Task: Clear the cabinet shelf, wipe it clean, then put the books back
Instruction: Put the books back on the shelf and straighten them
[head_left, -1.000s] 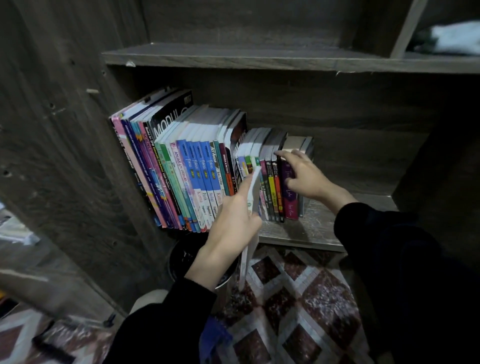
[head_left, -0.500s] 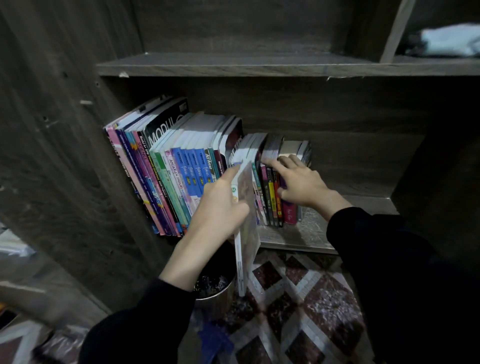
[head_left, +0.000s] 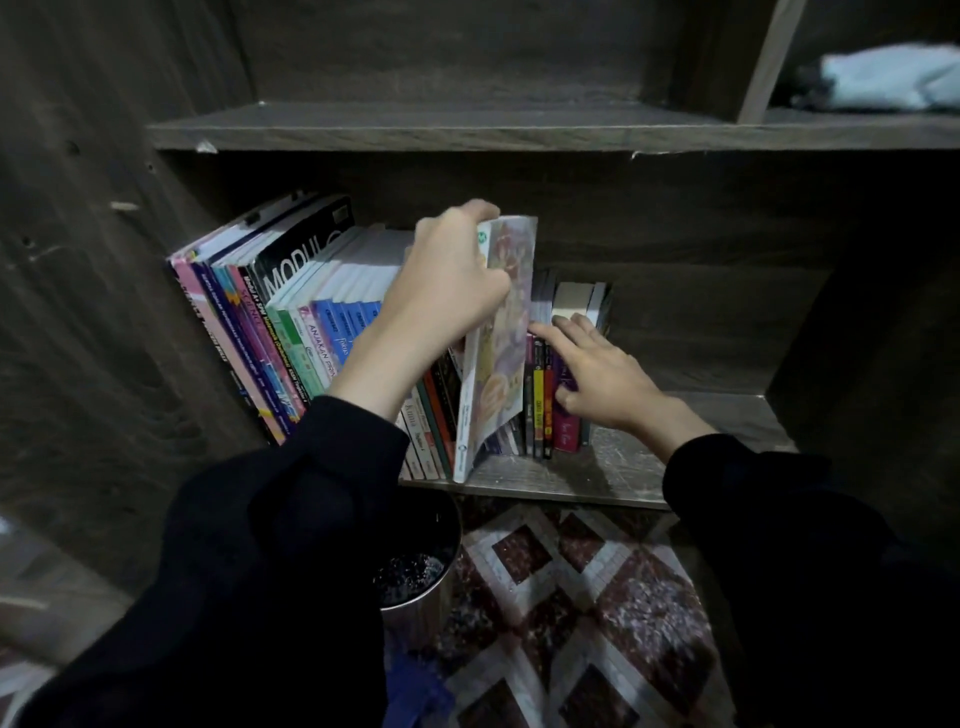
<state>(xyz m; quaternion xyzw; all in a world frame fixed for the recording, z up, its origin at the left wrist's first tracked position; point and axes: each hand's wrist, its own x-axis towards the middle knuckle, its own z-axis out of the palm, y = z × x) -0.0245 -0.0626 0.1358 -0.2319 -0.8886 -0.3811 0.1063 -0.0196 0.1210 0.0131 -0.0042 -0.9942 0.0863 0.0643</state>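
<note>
The left hand (head_left: 447, 280) grips a thin book (head_left: 501, 353) by its top edge, fingers curled over it. The book has a white spine and a pale, cartoon-style cover in pink, yellow and purple; the drawing is too blurred to read. It stands nearly upright, tilted a little, with its lower corner down at the front edge of the shelf (head_left: 623, 467). I cannot tell whether it rests there.

Left of that hand and partly behind the wrist, a row of tall books (head_left: 291, 322) leans to the left. Their spines are pink, purple, green and blue, and one black spine reads "MODUL". The arm covers the middle of the row.

Just right of the held book, the right hand (head_left: 602, 374) lies open on a group of small books (head_left: 540, 405). Its fingers are straight across their tops and its thumb is against a purple spine. Their titles are too small to read.

Below the left sleeve (head_left: 270, 571) stands a metal pail (head_left: 415, 582), half hidden, with something dark inside. The patterned floor (head_left: 571, 623) lies under both arms. Far above the right hand, a pale cloth (head_left: 893, 78) is cut off by the frame edge.
</note>
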